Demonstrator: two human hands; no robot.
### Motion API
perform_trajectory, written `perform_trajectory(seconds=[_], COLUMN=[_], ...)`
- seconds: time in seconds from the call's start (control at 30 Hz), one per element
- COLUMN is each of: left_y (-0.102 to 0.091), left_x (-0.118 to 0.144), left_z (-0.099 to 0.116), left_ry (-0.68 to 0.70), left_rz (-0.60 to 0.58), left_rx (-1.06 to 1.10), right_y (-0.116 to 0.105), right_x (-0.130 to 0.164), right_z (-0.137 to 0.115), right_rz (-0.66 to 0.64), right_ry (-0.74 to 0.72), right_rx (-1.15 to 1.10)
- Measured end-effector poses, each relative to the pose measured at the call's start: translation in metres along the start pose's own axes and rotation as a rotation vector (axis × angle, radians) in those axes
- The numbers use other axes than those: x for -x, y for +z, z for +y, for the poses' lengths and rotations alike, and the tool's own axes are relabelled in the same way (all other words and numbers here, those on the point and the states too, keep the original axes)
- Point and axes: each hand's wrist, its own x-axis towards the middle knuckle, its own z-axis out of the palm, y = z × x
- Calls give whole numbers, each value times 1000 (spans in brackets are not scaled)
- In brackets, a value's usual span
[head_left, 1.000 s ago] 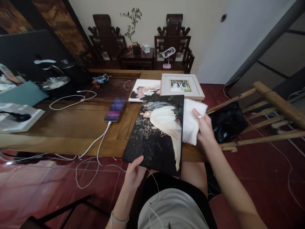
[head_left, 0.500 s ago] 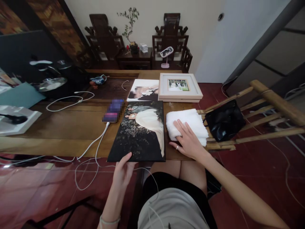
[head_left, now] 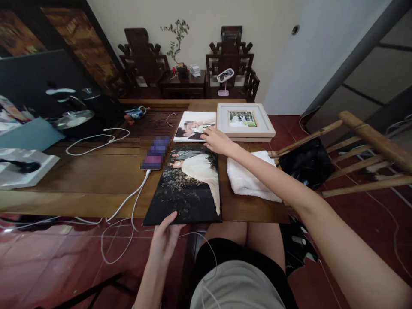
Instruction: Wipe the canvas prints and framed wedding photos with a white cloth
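A dark photo album [head_left: 180, 199], its cover picturing a wide white gown against black, lies at the table's near edge. My left hand [head_left: 168, 236] grips its front edge, thumb on top and fingers underneath. Over the album's far right corner is my right hand [head_left: 216, 140], fingers stretched loosely leftward with nothing visible in them; I cannot tell whether they touch the cover. Just beyond the fingertips rests a white-covered picture [head_left: 193, 118], partly hidden by the hand. A folded white towel [head_left: 240, 178] sits right of the album, beneath my right forearm.
A framed photo [head_left: 268, 124] lies at the back right. Left of the album is a phone [head_left: 152, 159] with a white cable [head_left: 138, 197] trailing off the table edge. A bamboo chair [head_left: 363, 120] with a black bag [head_left: 305, 165] stands at right.
My right hand has left the towel and moved forward and left to the album's far corner. My left hand keeps its grip on the album. The view has tilted slightly.
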Motion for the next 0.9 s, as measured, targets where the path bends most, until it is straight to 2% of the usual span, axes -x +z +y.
perform_trajectory(seconds=[0.07,0.17,0.3,0.4,0.67,0.9], left_y=[-1,-5,-16,-23,-22,-26], left_x=[-1,-5,-12,-17,-15,-11], left_z=[-1,-4,-7,-9,-11,-14], left_ry=[-5,0,-12,-26,9,55], left_rz=[-15,-22,-35,-42,-85,-131], left_rx=[1,2,-4,-13,-23,-52], right_y=[11,26,38,40,39,45], right_x=[-30,-59,-79,-86,-82,-75], right_z=[5,9,15,16,11,9], right_rz=[-119,-214,-328,-381,-282,-70], right_ry=[5,31,83,60,93,107], right_rx=[50,76,75,63,74,88])
